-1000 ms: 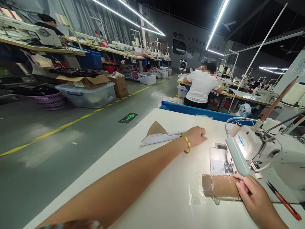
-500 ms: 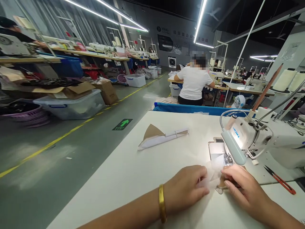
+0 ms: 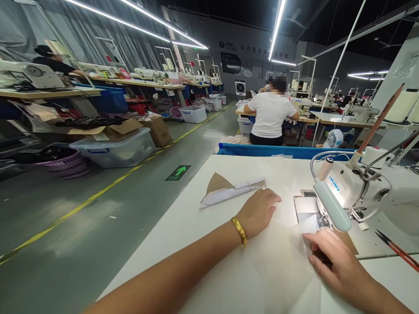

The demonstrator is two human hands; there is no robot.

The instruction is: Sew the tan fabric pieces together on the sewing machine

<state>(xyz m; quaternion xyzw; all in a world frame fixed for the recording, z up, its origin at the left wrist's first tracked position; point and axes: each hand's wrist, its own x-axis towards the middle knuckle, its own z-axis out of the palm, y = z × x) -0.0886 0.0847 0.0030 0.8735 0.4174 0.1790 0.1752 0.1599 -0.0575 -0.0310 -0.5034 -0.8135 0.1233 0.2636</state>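
A sheer white fabric (image 3: pixel 278 266) lies over the near part of the white tabletop, and one end runs up to the presser foot of a JUKI sewing machine (image 3: pixel 343 179). My left hand (image 3: pixel 258 211) is beside a folded paper bundle (image 3: pixel 235 192), palm down, with its fingers loosely stretched and nothing seen in them. Just in front of the needle area, my right hand (image 3: pixel 337 257) has its curled fingers on the fabric's edge; the exact grip is partly hidden. A brown card-like piece (image 3: pixel 348 242) shows behind that hand.
Red-handled thread snips (image 3: pixel 399 253) lie right of the machine. A blue cloth trough (image 3: pixel 258 150) edges the table's far side. Beyond it, a person in a white shirt (image 3: pixel 271 113) sits at another machine. Storage boxes (image 3: pixel 114 146) stand left across the aisle.
My left hand has let go of the bunched sheer fabric and moved up and left toward the paper bundle. The fabric now lies spread out. My right hand stays near the needle.
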